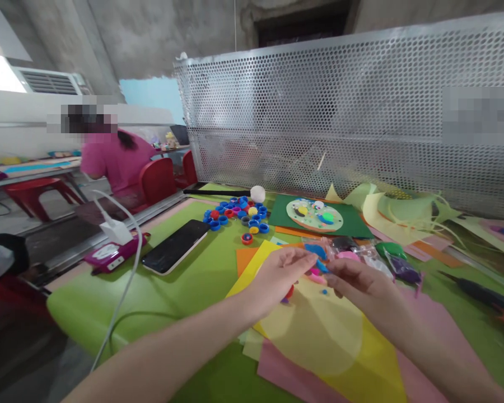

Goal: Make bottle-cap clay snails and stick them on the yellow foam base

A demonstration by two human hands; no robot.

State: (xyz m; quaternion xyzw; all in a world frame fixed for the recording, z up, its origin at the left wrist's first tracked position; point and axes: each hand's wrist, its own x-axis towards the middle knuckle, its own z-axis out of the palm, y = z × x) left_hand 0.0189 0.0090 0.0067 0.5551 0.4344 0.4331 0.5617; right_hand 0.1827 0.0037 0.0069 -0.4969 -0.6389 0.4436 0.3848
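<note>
My left hand and my right hand meet over the paper, the fingertips of both closed on a small piece of blue modelling clay between them. Below lies a pale yellow paper circle on a bright yellow sheet. A tiny blue ball rests on the circle, and a red piece shows partly behind my left hand. Just beyond my fingers are a larger blue lump and some pink clay, partly hidden.
Bottle caps, a phone and a purple power strip occupy the left. Behind sits a decorated disc on green card. Bagged clay and a glue gun lie right. A perforated metal panel borders the table; a seated person is beyond.
</note>
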